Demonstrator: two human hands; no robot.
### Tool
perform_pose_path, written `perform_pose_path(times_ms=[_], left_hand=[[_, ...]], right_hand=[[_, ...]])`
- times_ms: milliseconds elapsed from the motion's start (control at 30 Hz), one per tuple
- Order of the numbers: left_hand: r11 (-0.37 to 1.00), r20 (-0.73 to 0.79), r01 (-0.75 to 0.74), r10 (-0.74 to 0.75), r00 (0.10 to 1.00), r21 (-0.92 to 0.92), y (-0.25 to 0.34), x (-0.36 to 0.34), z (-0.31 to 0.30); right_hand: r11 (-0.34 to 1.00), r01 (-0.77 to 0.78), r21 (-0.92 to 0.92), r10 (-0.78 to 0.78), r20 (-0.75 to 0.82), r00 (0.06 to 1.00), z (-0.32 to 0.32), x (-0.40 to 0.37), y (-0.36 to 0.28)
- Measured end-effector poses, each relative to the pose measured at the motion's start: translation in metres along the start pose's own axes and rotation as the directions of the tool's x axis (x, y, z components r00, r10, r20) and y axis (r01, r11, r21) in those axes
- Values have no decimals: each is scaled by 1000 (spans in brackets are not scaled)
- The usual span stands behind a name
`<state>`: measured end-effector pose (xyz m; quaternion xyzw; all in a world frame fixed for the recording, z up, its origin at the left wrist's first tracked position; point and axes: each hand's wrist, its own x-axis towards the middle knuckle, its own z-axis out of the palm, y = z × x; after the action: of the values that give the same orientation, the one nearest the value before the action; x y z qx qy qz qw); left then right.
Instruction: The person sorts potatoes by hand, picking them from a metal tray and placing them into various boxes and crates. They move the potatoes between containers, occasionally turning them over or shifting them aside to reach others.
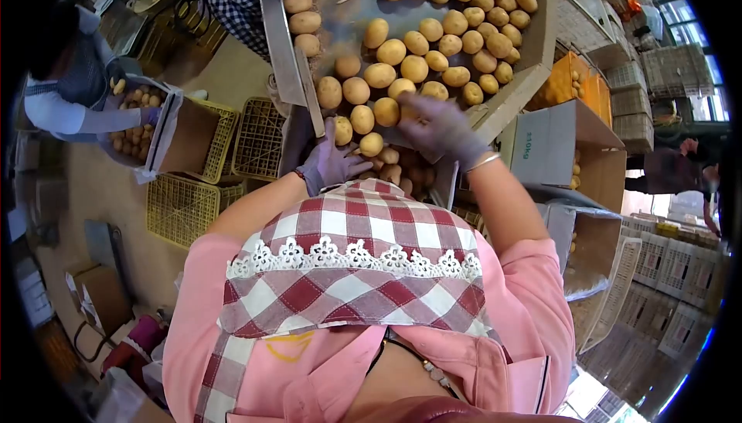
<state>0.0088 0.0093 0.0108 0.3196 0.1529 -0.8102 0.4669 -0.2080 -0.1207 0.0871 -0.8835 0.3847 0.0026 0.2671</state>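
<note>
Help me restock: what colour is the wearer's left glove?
The left glove is greyish purple (head view).

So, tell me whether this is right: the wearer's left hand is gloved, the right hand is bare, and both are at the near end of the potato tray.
Not quite: the right hand is gloved too, not bare, as the head view shows. The left hand is indeed gloved, and both are at the near end of the potato tray.

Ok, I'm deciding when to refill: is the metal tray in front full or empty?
Neither: the metal tray is partly full. Potatoes crowd its right side, while bare metal shows toward its upper left.
</note>
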Motion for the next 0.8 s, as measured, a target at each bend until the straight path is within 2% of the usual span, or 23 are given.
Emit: perform_pose_path(times_ms=[33, 67, 100, 133, 200, 233, 267, 300, 333, 367, 400, 433, 500, 533, 567, 600, 633, 700, 733, 800], left_hand=[[999, 5, 32, -32, 999, 7, 0, -2, -1], [997, 39, 4, -7, 999, 81, 0, -10, 4], [956, 143, -90, 52, 988, 280, 1, -3, -10], [868, 257, -198, 85, 963, 455, 2, 7, -23], [820, 241, -229, 115, 964, 525, 1, 17, -38], [887, 106, -155, 121, 987, 434, -1, 7, -16], [941, -34, -91, 108, 994, 326, -3, -3, 5], [978, -167, -44, 79, 983, 206, -3, -7, 15], [973, -127, -40, 70, 989, 228, -3, -4, 12], [982, 13, -42, 41, 999, 182, -2, 4, 1], [990, 156, -42, 20, 988, 137, 2, 15, -15], [995, 295, -37, 8, 955, 93, 5, 19, -24], [990, 152, -53, 33, 988, 131, 4, 8, -14], [988, 78, -56, 45, 996, 147, 0, 1, -4], [985, 3, -52, 52, 999, 163, -4, -6, 6], [966, -38, -79, 91, 995, 245, -7, -12, 15], [981, -53, -66, 77, 996, 185, -7, -8, 11], [997, -78, -40, 46, 996, 65, -5, 6, 3], [1000, -93, -26, 28, 995, 15, -4, 6, 5], [885, 191, -176, 101, 976, 430, -2, 24, -19]], right_hand=[[973, -83, 216, 93, -38, 995, -14, 6, 12], [993, -105, 55, 115, -251, 961, -21, 12, 30], [982, -160, -97, 99, -455, 885, -24, 19, 41], [948, -295, -117, 231, -382, 895, -27, 26, 37], [823, -534, -192, 489, -239, 839, -25, 40, 18], [794, -539, -280, 502, -198, 842, -10, 51, -6], [878, -436, -196, 358, -335, 872, 35, 67, 12], [915, -333, -229, 293, -192, 937, 22, 61, -29], [975, -79, -207, 35, -207, 978, 48, 60, -34], [911, -3, -413, -88, -201, 976, 67, 53, -51], [910, 137, -390, -248, -249, 936, 75, 36, -61], [916, 226, -332, -294, -171, 940, 80, 25, -64], [816, 462, -347, -512, -67, 856, 78, -1, -56], [918, 380, -117, -378, 39, 925, 61, -1, -54], [966, 237, 102, -252, 178, 951, 45, 1, -52], [935, 296, 196, -238, -270, 933, 46, 1, -42], [988, 154, 32, -135, -325, 936, 33, 8, -35], [953, 191, -237, -291, -522, 802, 10, 33, -31], [941, 251, -226, -330, -461, 824, 15, 40, -38], [895, 412, -170, -446, -347, 825, 45, 57, -55]])
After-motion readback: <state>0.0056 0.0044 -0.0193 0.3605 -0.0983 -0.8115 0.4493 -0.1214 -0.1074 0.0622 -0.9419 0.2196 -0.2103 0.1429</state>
